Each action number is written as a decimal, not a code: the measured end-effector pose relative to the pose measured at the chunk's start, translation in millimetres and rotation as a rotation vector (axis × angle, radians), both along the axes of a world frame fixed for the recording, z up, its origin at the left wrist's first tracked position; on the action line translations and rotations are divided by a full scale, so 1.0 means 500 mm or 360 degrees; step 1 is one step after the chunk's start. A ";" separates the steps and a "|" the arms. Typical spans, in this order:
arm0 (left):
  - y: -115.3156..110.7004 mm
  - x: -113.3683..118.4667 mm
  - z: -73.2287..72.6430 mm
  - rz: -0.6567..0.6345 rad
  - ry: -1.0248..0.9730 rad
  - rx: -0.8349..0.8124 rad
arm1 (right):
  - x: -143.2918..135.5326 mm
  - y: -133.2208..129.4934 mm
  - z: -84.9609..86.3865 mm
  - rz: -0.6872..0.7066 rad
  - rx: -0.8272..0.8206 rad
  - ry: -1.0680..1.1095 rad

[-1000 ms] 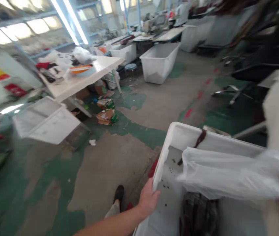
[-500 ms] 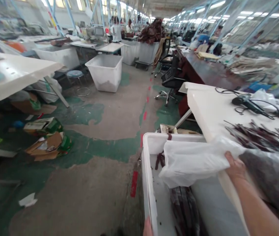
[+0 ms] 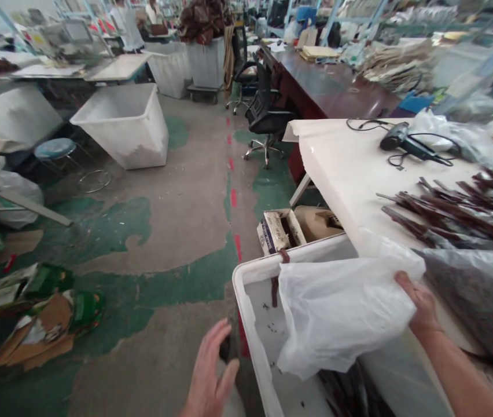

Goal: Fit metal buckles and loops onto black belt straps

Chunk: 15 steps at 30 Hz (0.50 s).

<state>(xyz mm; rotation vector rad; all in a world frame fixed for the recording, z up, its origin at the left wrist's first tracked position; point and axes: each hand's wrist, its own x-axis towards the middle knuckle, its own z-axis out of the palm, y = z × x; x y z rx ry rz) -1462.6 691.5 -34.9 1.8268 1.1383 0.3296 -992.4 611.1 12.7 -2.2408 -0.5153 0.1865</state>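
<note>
My right hand grips the right end of a white plastic bag, which hangs over a white bin. Left of the bin's rim, my left hand is raised with fingers apart, touching nothing. Dark brown strips lie in the bin, partly under the bag. A short brown strap hangs at the bin's far end. More dark strips are spread on the white-covered table to the right, beside a clear bag of dark material.
A black corded tool lies on the table. Small boxes stand beyond the bin. An office chair, a large white bin and a blue stool are farther off. Torn cartons litter the floor at left.
My left hand has left the bin's rim and come up, fingers spread. The white bag hangs lower and more spread out, still in my right hand. The view has tilted down and turned right.
</note>
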 end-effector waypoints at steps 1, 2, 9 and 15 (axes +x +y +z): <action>0.048 0.049 0.035 -0.0057 -0.0075 0.0118 | 0.002 0.000 -0.001 -0.0032 0.0004 0.0039; 0.091 0.111 0.070 -0.0206 -0.0185 0.0218 | 0.004 0.000 -0.001 -0.0068 0.0004 0.0066; 0.221 0.583 0.165 -0.1059 -0.0148 -0.0171 | 0.034 -0.014 -0.016 -0.0410 0.0020 0.0064; 0.195 0.731 0.090 -0.1443 0.0015 -0.0523 | 0.072 -0.044 -0.056 -0.0606 0.0069 -0.0058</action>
